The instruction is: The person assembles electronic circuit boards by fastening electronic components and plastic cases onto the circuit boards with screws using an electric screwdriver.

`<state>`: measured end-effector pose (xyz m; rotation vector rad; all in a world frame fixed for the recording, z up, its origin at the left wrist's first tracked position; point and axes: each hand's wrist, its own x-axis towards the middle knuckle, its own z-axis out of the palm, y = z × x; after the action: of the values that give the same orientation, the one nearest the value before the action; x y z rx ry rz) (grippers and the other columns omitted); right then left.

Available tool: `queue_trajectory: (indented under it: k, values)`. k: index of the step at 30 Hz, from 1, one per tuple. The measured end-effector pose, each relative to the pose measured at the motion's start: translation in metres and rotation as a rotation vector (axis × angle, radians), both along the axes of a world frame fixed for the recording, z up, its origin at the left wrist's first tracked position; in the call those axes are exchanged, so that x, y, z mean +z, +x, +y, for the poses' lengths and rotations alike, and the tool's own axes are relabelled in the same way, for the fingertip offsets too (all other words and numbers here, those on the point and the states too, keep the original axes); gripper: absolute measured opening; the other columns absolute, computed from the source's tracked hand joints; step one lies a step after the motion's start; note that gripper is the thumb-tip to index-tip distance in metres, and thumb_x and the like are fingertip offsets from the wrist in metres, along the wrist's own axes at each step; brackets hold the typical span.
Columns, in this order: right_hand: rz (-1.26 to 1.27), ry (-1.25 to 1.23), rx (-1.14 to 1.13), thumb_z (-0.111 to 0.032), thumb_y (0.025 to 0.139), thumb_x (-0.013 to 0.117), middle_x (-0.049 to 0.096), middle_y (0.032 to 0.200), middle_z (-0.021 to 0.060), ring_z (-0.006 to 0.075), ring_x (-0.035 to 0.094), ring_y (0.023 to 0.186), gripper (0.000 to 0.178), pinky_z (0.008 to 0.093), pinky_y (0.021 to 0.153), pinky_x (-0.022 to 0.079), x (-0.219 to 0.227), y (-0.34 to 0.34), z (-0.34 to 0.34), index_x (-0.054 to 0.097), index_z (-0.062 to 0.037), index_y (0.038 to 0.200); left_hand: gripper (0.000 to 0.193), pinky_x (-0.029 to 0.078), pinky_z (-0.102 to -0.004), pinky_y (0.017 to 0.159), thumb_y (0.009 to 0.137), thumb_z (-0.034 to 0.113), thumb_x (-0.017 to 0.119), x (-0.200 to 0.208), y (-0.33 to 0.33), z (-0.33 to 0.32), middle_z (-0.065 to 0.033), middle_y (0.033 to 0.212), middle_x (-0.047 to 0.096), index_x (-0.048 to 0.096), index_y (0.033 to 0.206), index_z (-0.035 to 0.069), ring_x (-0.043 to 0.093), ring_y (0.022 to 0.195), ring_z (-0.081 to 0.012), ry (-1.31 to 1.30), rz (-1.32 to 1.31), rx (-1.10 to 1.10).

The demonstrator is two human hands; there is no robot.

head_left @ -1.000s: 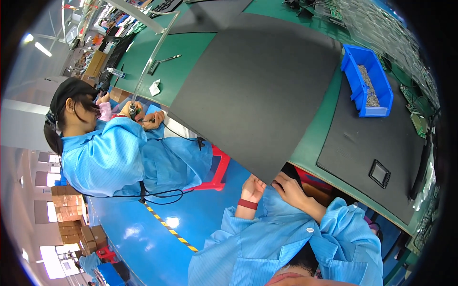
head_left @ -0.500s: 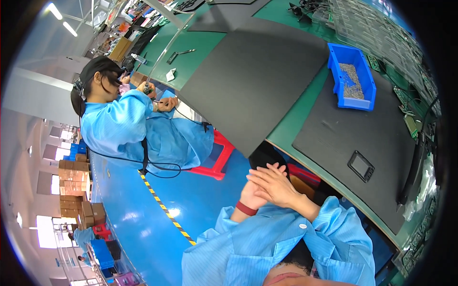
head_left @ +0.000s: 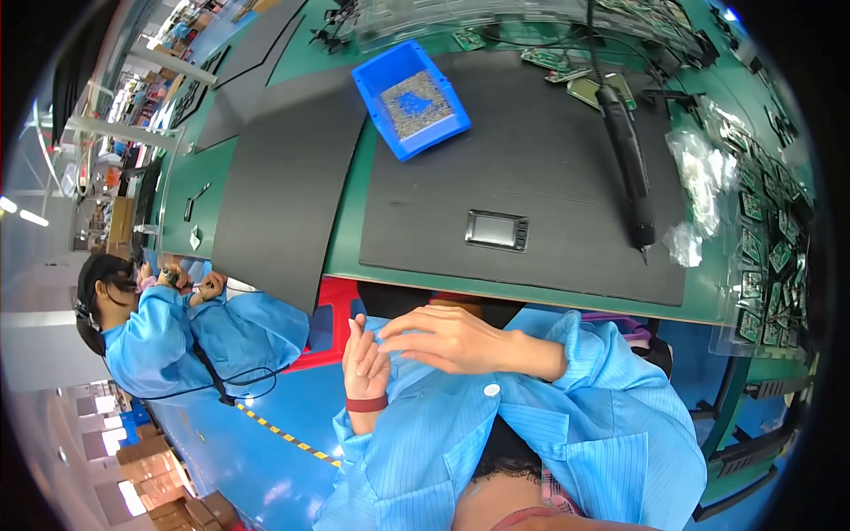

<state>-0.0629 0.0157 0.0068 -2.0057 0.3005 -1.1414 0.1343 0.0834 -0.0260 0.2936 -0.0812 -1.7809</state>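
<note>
My left hand [head_left: 365,361], with a dark red band at the wrist, is raised in front of my chest with its fingers pointing up, loosely bent and apart. Just right of it, my right hand [head_left: 452,339] reaches across with long, slightly curved fingers, their tips close to the left hand's fingers. Nothing shows in either hand. Beyond the table edge, a small black rectangular device with a screen [head_left: 496,231] lies on the dark mat [head_left: 549,177]. Farther off, a blue bin [head_left: 370,94] holds many tiny grey metal pieces.
A black electric screwdriver [head_left: 628,159] on a cable lies at the mat's right. Past it are clear plastic bags [head_left: 704,181] and trays of green circuit boards [head_left: 751,243]. A co-worker in a blue smock [head_left: 146,336] sits at left, near a red stool [head_left: 332,323].
My view has swung right, toward the mat. My hands, pressed together and overlapping before, have come apart, the right fingers now only near the left ones.
</note>
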Motion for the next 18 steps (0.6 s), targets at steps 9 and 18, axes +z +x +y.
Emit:
queue_trajectory:
  k: [9, 18]
  values:
    - [0.022, -0.070, -0.089, -0.009, 0.075, 0.057, 0.052, 0.108, 0.0057, 0.0218, 0.053, 0.090, 0.026, 0.0319, 0.080, 0.042, 0.011, -0.051, -0.012, 0.056, -0.0067, 0.101, 0.039, 0.038, -0.0172, 0.055, 0.092, 0.035, 0.035, 0.051, -0.080, -0.040, -0.0078, 0.084, 0.054, 0.047, 0.112, 0.003, 0.049, 0.063, -0.0087, 0.113, -0.829, 0.045]
    - [-0.002, -0.102, -0.121, -0.012, 0.076, 0.057, 0.051, 0.111, 0.0057, 0.0225, 0.050, 0.096, 0.030, 0.0341, 0.090, 0.035, 0.007, -0.072, -0.010, 0.054, -0.0073, 0.105, 0.045, 0.039, -0.0338, 0.091, 0.092, 0.037, 0.033, 0.071, -0.145, -0.043, -0.0164, 0.106, 0.053, 0.041, 0.121, 0.003, 0.051, 0.101, -0.0218, 0.286, -0.450, -0.269]
